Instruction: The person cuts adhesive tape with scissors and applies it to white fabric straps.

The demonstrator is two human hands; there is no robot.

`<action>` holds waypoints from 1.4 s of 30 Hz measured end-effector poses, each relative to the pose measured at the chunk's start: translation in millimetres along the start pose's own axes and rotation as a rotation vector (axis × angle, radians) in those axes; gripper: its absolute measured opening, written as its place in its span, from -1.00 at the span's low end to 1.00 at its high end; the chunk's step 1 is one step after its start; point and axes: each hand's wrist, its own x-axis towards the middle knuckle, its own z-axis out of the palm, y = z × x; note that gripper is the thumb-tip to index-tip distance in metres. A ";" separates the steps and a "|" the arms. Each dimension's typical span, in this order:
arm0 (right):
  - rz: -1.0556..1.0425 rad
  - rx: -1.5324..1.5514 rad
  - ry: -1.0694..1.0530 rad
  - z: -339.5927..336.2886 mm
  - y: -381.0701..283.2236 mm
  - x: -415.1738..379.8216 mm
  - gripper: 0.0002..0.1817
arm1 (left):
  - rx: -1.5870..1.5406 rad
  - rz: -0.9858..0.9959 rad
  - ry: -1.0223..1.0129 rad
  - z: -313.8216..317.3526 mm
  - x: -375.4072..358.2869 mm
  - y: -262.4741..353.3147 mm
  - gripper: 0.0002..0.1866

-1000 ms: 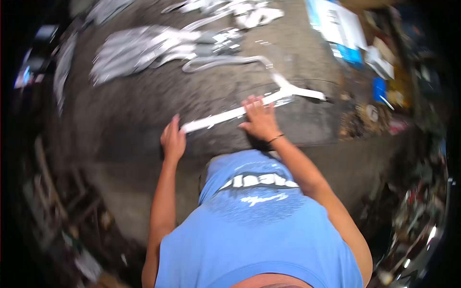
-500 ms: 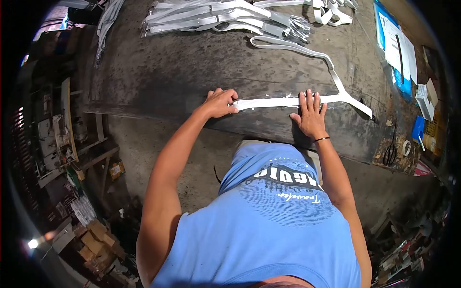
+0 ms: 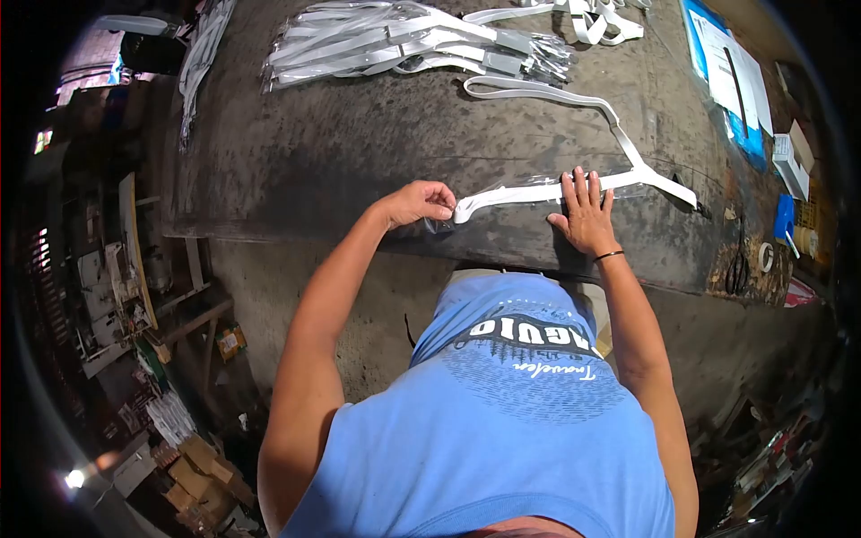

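Left hand [image 3: 420, 203] pinched shut on the near end of a long white strip [image 3: 529, 191], fingers clenched round its tip along with a bit of clear film that crumples just below the knuckles. Right hand [image 3: 585, 215] flat on the same strip farther along, fingers spread and released, palm pressing down, gripping nothing. The strip lies across the near edge of the dark worktop [image 3: 341, 152]; beyond the right hand it forks into two arms, one reaching toward the worktop's right end, the other looping back toward the far side. Beyond the strip, at the far side of the worktop, a pile of bagged white strips [image 3: 404, 45]. Right of the strip's fork, blue-and-white sheets [image 3: 731, 76], scissors [image 3: 737, 260] and a tape roll [image 3: 765, 257].
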 end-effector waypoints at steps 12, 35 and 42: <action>-0.014 0.014 0.034 -0.7 -0.1 -2.2 -0.11 | 0.464 -0.076 0.341 13.9 3.5 0.5 -0.67; 0.013 0.109 0.140 3.1 -3.7 -7.6 -0.13 | 0.274 -0.007 0.495 24.9 10.0 -26.1 -0.80; 0.031 0.153 0.209 5.6 -2.3 -13.8 -0.10 | 0.422 0.100 0.560 38.5 5.3 -25.7 -0.63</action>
